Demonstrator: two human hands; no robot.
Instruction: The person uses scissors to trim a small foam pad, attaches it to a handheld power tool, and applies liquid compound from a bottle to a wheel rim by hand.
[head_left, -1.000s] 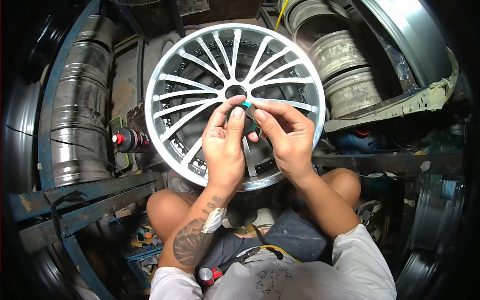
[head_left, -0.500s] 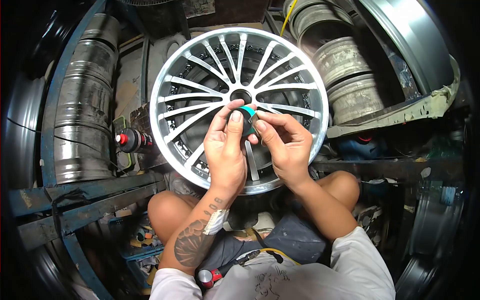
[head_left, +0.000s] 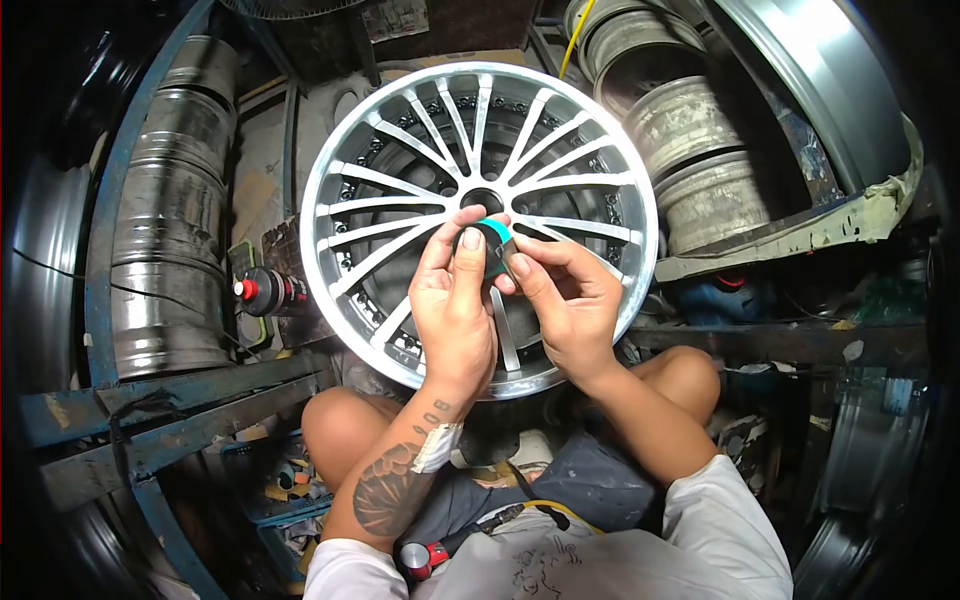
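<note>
Over the hub of a silver multi-spoke wheel rim (head_left: 632,180), my left hand (head_left: 458,300) holds a small round teal-and-black piece (head_left: 494,236) between thumb and fingers. The thumb lies across its dark face, and a bright teal band shows along the top edge. My right hand (head_left: 572,305) pinches the right edge of the same piece with thumb and forefinger. Part of the piece is hidden by my fingers. The rim lies face up in front of my knees, its polished spokes spreading from the centre hole.
Stacked wheel barrels stand left (head_left: 170,210) and right (head_left: 705,140). A black bottle with a red cap (head_left: 262,290) sits beside the rim. A power tool with a red collar (head_left: 425,558) lies at my lap. Blue metal frames (head_left: 200,400) and a crate of scraps (head_left: 285,500) are at lower left.
The view has shifted slightly, so the rim sits a little lower. Both hands keep hold of the teal-and-black piece, with only small finger movement at its right edge.
</note>
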